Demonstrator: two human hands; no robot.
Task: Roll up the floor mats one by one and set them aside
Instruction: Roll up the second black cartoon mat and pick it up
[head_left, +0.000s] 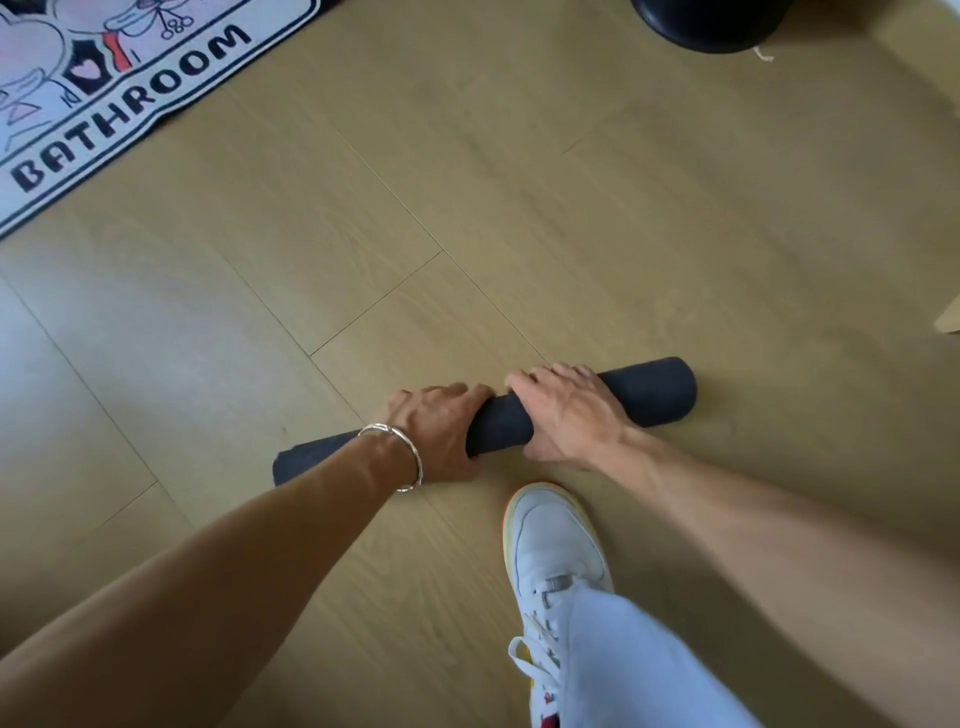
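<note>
A dark grey floor mat (660, 389), fully rolled into a tight tube, lies on the wooden floor in the middle of the view. My left hand (441, 426), with a silver bracelet on the wrist, wraps around the roll left of its middle. My right hand (566, 410) grips the roll just to the right of it. A second mat (104, 88), white with a black border, cartoon drawings and the word BATHROOM, lies flat at the top left.
My white sneaker (550, 545) and pale trouser leg stand just behind the roll. A round black object (711, 26) sits at the top edge. A pale wooden furniture corner (948, 319) shows at the right edge. Light wood planks (519, 182) cover the floor between.
</note>
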